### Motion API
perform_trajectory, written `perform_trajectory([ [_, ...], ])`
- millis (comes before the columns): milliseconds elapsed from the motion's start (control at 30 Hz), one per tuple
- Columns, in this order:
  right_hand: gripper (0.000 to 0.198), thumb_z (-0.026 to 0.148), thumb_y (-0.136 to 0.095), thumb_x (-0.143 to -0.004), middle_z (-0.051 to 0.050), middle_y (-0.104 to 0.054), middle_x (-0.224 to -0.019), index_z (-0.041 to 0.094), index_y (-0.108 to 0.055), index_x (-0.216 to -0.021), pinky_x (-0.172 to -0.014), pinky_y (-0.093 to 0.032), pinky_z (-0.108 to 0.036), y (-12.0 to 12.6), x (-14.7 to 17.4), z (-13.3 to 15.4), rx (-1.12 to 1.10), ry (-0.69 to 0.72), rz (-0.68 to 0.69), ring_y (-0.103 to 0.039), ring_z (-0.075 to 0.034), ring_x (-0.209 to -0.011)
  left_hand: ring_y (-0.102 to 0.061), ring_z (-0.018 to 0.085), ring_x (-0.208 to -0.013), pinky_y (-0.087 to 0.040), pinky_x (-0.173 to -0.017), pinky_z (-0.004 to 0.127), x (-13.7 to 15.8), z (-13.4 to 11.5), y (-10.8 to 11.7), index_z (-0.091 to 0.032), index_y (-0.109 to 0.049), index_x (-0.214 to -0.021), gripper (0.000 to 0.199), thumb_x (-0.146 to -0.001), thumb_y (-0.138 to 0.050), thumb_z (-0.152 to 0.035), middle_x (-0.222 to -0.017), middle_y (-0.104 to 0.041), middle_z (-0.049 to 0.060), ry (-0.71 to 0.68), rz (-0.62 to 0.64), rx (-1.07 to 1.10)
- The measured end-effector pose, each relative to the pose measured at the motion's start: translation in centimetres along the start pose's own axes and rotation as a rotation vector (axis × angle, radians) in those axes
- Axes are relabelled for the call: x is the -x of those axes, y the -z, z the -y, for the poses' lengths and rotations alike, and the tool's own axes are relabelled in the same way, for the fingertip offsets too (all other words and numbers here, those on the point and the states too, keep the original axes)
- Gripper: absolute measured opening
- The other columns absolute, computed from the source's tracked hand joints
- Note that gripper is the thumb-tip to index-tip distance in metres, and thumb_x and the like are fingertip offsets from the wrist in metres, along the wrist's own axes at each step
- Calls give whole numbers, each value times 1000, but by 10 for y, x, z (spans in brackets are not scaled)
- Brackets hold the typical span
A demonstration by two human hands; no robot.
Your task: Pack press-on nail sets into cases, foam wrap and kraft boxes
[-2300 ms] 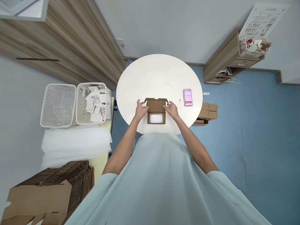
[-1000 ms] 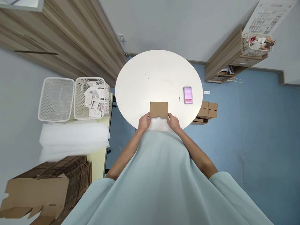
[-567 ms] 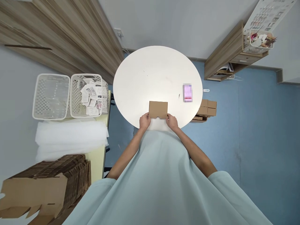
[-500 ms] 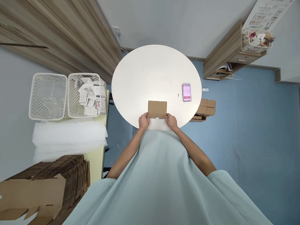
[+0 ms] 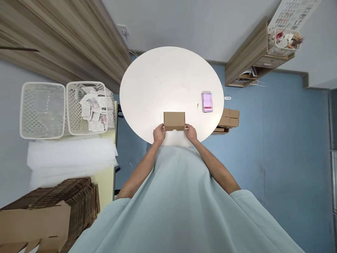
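A small cardboard box [image 5: 174,120] — plain brown, oblong, its long side running left to right — sits near the close edge of the round white table [image 5: 147,84]. Its lid is down, with a narrow front strip below the top face (a small rounded notch marks the middle of its lower edge). Whether that front is fully tucked in is hard to tell from above. The box stands level, flanked by the left hand [image 5: 159,134] and right hand [image 5: 191,133] at its near corners.
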State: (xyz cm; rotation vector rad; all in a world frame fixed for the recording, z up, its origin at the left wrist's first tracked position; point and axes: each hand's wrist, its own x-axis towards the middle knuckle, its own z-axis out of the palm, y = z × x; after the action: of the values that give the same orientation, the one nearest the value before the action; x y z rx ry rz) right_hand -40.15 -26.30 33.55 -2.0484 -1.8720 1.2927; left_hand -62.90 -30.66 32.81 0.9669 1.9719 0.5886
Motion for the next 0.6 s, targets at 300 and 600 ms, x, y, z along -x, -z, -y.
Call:
perform_trajectory([
  [300, 32, 41, -60, -100, -10, -75, -141, 22, -84, -109, -110, -60, -44, 26, 26, 8, -257, 108, -97, -74, -29, -123, -77, 31, -118, -55, -112, 46, 40, -23, 35, -20, -71, -141, 50, -101, -66, -50, -126, -82, 11, -60, -74, 52],
  [600, 41, 51, -62, -101, -11, -78, -135, 21, -80, -125, -106, -60, -45, 37, 42, 3, -329, 28, -43, -75, -28, -117, -74, 28, -111, -58, -102, 41, 44, -10, 31, -21, -75, -134, 47, -99, -67, -52, -119, -80, 11, 6, 44, 121],
])
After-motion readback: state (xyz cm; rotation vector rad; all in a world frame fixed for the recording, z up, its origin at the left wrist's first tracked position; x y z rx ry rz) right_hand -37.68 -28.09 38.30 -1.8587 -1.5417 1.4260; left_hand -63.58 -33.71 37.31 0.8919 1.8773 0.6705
